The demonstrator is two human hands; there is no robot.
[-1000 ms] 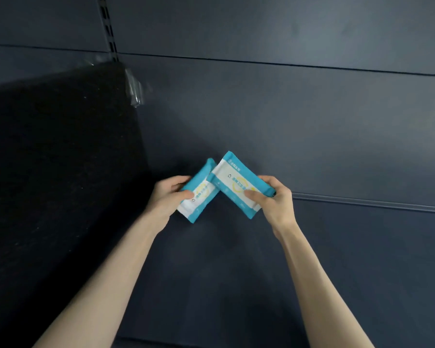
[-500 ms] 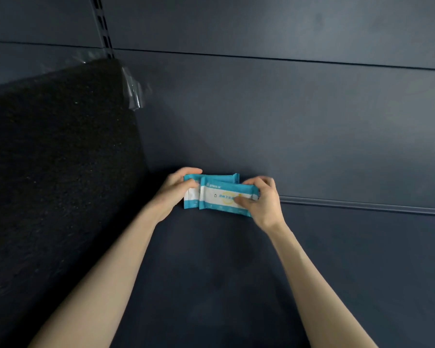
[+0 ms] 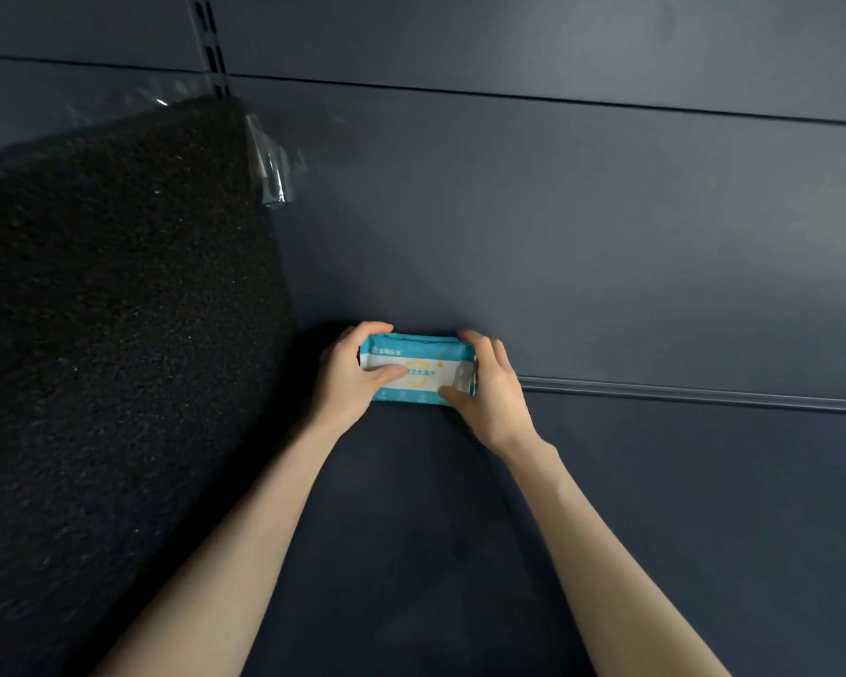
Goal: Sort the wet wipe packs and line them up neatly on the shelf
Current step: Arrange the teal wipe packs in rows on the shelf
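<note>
Two teal-and-white wet wipe packs (image 3: 418, 366) stand together at the back of the dark shelf (image 3: 411, 530), the front one hiding most of the one behind it. They sit against the shelf's back wall, close to the left corner. My left hand (image 3: 350, 383) grips the packs' left end, thumb across the front face and fingers curled over the top. My right hand (image 3: 492, 388) grips the right end, thumb on the lower front edge.
A black foam panel (image 3: 118, 334) forms the left side wall, with clear tape (image 3: 269, 158) at its top corner. The dark blue back wall (image 3: 606, 212) carries a horizontal rail (image 3: 694, 395) to the right of the packs.
The two packs, held apart and tilted a second ago, have been brought together, turned level and set against the back wall. Both hands moved inward and away from me with them.
</note>
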